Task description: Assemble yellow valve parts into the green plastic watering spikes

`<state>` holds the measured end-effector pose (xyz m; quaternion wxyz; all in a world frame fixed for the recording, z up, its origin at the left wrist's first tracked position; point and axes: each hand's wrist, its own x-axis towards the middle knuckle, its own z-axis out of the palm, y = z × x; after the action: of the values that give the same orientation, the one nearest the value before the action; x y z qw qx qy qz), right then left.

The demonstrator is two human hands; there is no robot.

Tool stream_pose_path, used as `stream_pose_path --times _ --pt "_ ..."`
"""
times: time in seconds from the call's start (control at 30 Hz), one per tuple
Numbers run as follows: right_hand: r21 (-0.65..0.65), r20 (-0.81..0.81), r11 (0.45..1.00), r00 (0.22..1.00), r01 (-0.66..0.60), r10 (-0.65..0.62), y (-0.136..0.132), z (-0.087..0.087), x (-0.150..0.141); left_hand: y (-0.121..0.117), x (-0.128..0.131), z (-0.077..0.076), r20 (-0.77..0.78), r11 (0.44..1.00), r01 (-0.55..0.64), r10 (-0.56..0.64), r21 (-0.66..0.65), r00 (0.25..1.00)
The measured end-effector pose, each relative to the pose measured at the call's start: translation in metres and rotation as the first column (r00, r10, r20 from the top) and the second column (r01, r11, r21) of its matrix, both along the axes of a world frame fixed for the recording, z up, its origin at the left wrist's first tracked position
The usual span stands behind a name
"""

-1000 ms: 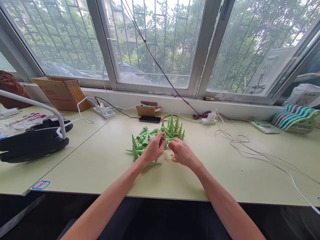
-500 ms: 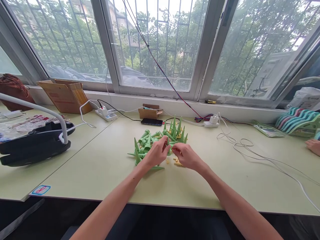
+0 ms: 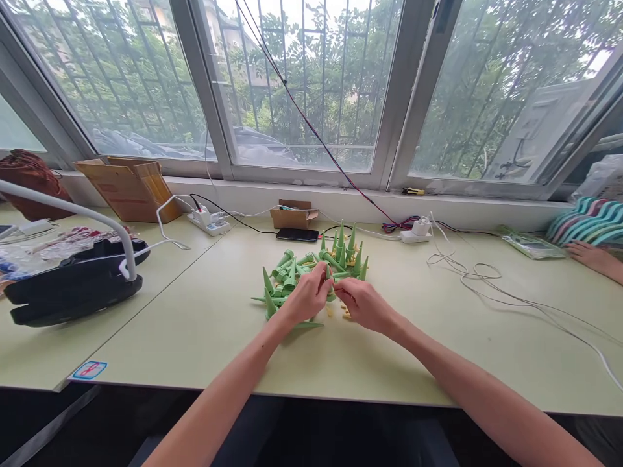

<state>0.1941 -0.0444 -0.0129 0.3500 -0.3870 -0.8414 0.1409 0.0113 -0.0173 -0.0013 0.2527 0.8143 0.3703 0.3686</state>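
Note:
My left hand (image 3: 307, 293) is closed around a green plastic cone-shaped spike (image 3: 329, 275), its tip pointing up between the fingers. Close against it, my right hand (image 3: 363, 302) pinches at the spike's side; whatever sits in those fingertips is too small to make out. A heap of similar green spikes (image 3: 291, 277) lies to the left of and behind my left hand. Several more green spikes (image 3: 351, 242) stand upright beyond both hands, with yellow bits among them. Small yellow plastic pieces (image 3: 346, 312) lie on the table by my right hand, partly covered by it.
A black phone (image 3: 298, 235) and a small cardboard box (image 3: 293, 215) are behind the spikes. Power strips (image 3: 209, 222) and loose white cables (image 3: 479, 279) lie left and right. A black lamp base (image 3: 78, 282) stands left. At far right, another person's hand (image 3: 596, 258) is near teal hangers (image 3: 586, 220).
My right hand has come slightly closer to the spike in my left hand. The other person's hand reaches further into view. The view has shifted a little.

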Motion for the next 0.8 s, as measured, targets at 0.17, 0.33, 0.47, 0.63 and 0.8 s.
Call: stream_pose_path --times 0.17,0.33,0.47,0.63,0.8 --pt "0.042 -0.115 0.997 0.992 0.063 -0.058 0.001 -0.007 -0.001 -0.002 -0.001 0.003 -0.003 0.999 0.006 -0.006 -0.047 1.0" --pt "0.063 -0.158 0.993 0.983 0.102 -0.091 -0.001 -0.013 -0.004 -0.005 0.003 0.002 -0.061 1.0 -0.009 0.009 0.001 0.998" --pt "0.023 -0.227 0.994 0.969 0.106 -0.098 -0.001 -0.014 -0.005 -0.007 0.005 0.003 -0.087 0.998 0.005 0.0 0.06 0.996" --pt "-0.019 -0.268 0.993 0.956 0.115 -0.116 0.002 -0.014 -0.003 -0.005 0.004 0.004 -0.077 0.997 -0.007 0.013 0.082 0.997" --pt "-0.054 -0.273 0.989 0.951 0.134 -0.144 0.002 -0.015 -0.001 -0.003 0.004 0.003 -0.053 0.995 -0.02 0.025 0.095 0.998"
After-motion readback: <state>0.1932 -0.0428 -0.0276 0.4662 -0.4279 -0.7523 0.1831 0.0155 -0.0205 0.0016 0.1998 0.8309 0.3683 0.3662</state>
